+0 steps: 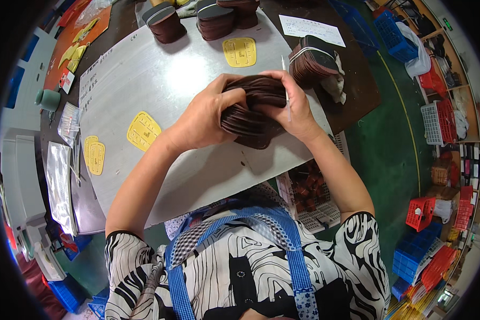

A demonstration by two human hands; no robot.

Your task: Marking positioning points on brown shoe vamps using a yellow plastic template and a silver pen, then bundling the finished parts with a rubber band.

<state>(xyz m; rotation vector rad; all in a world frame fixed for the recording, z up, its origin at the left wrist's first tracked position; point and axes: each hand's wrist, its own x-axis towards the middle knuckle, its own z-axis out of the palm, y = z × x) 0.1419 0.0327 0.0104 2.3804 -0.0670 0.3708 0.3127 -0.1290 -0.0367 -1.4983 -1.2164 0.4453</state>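
Both my hands grip a thick stack of dark brown, leather-like pieces (253,101) above the board. The stack is bent, and its many thin edges fan out. My left hand (210,109) wraps its left side, with the thumb pressed against the layers. My right hand (296,109) closes on the right side. A slim, pale pen (288,105) lies along the fingers of my right hand, tip upward. Beyond my hands a yellow template (239,52) lies flat. Another yellow template (144,131) is left of my left forearm.
Banded brown stacks (165,24) stand along the board's far edge. One more banded stack (313,60) sits beyond my right hand, near a paper sheet (312,30). Smaller yellow templates (95,156) lie at the left edge of the grey board (186,197). A crate (317,210) of brown pieces stands below.
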